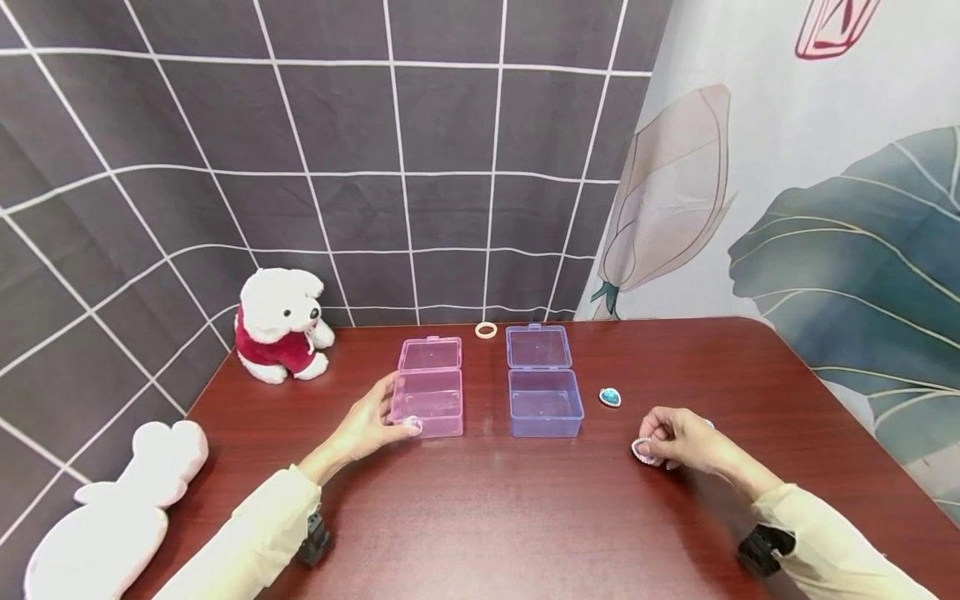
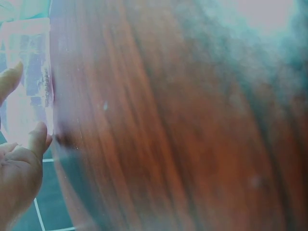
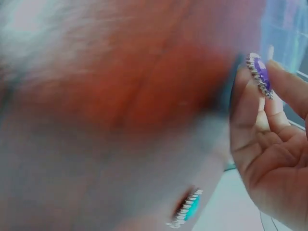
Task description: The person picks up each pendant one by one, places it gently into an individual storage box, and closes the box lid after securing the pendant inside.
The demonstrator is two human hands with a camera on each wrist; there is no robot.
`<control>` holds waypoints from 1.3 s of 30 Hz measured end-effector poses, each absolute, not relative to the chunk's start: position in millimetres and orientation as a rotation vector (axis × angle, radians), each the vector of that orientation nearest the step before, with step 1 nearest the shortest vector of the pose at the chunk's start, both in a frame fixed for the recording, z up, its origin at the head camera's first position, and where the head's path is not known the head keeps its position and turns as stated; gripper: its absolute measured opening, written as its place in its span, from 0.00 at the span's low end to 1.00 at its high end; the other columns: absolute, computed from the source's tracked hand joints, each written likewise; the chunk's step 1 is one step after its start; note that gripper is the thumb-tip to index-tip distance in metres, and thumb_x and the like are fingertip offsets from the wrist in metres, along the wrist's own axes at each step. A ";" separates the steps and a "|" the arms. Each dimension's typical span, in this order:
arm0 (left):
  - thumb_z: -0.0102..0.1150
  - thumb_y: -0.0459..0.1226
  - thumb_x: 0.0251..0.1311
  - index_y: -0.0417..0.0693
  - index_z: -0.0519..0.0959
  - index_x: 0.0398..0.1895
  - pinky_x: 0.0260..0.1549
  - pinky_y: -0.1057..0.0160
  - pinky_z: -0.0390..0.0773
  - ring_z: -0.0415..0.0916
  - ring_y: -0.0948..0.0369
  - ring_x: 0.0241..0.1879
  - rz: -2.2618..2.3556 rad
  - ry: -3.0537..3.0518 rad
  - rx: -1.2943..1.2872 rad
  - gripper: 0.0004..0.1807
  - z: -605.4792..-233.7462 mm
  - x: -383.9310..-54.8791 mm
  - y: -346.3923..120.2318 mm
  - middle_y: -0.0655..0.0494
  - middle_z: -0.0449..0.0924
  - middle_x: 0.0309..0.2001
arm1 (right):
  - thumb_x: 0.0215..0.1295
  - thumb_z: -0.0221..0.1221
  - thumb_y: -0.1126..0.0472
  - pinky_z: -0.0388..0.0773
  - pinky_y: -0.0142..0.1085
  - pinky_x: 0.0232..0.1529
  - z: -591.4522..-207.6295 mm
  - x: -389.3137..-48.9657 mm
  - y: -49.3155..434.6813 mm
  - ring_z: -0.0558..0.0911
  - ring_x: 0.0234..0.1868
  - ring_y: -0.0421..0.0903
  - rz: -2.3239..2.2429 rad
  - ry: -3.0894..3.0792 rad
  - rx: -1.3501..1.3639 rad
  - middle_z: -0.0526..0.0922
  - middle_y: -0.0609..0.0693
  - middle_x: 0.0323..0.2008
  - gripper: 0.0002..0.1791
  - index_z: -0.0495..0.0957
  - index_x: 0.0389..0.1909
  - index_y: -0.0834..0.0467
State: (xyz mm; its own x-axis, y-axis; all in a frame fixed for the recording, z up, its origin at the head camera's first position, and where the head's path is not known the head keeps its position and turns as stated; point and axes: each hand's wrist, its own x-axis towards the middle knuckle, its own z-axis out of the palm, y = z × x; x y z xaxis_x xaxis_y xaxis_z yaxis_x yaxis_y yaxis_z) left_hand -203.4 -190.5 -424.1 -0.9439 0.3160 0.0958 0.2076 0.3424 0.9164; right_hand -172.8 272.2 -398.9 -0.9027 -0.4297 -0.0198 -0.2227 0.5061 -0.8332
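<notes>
My left hand [image 1: 367,423] holds the open pink plastic box [image 1: 427,398] by its left side, fingers at the side and thumb at the front near a small pale round spot. In the left wrist view the thumb and fingers spread around the clear wall of the box [image 2: 33,62]. My right hand [image 1: 686,437] pinches a purple gem ornament [image 3: 260,74] with a beaded silver edge between thumb and fingers. A blue-green gem ornament [image 3: 190,209] lies by that hand, mostly hidden in the head view. Another blue-green gem ornament [image 1: 610,397] rests farther left.
An open blue plastic box [image 1: 546,404] stands right of the pink one, its lid tipped back. A pale ring [image 1: 486,331] lies at the table's back edge. A white toy bear [image 1: 281,325] in red and a white plush toy [image 1: 127,508] sit on the left.
</notes>
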 end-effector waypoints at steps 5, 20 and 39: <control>0.70 0.30 0.47 0.32 0.51 0.68 0.56 0.50 0.73 0.64 0.39 0.62 1.672 2.500 0.477 0.48 -422.8 -203.1 -189.2 0.31 0.58 0.66 | 0.61 0.58 0.70 0.83 0.32 0.24 -368.2 -184.6 251.8 0.80 0.23 0.36 -1.606 2.525 -0.411 0.81 0.53 0.25 0.12 0.70 0.38 0.77; 0.69 0.30 0.48 0.31 0.50 0.69 0.56 0.49 0.73 0.65 0.39 0.62 1.677 2.500 0.480 0.48 -420.0 -201.4 -188.4 0.30 0.57 0.66 | 0.59 0.55 0.78 0.85 0.39 0.39 -356.6 -229.2 36.6 0.82 0.30 0.42 -1.954 2.135 -0.389 0.80 0.73 0.40 0.15 0.72 0.47 0.79; 0.69 0.30 0.48 0.29 0.50 0.68 0.54 0.54 0.76 0.67 0.40 0.60 1.675 2.496 0.522 0.48 -421.7 -202.7 -190.2 0.28 0.57 0.66 | 0.51 0.57 0.80 0.83 0.29 0.23 -380.2 -244.0 -34.3 0.86 0.26 0.51 -1.390 2.533 -0.331 0.85 0.62 0.31 0.11 0.82 0.36 0.71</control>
State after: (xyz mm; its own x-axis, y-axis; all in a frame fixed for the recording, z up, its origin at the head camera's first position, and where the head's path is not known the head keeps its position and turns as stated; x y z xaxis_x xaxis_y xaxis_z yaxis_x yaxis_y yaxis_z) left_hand -202.7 -190.2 -421.7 -0.9375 0.3291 0.1135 0.2298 0.3399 0.9120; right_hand -244.0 -34.3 -380.2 -0.9473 -0.3063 -0.0940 -0.0852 0.5236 -0.8477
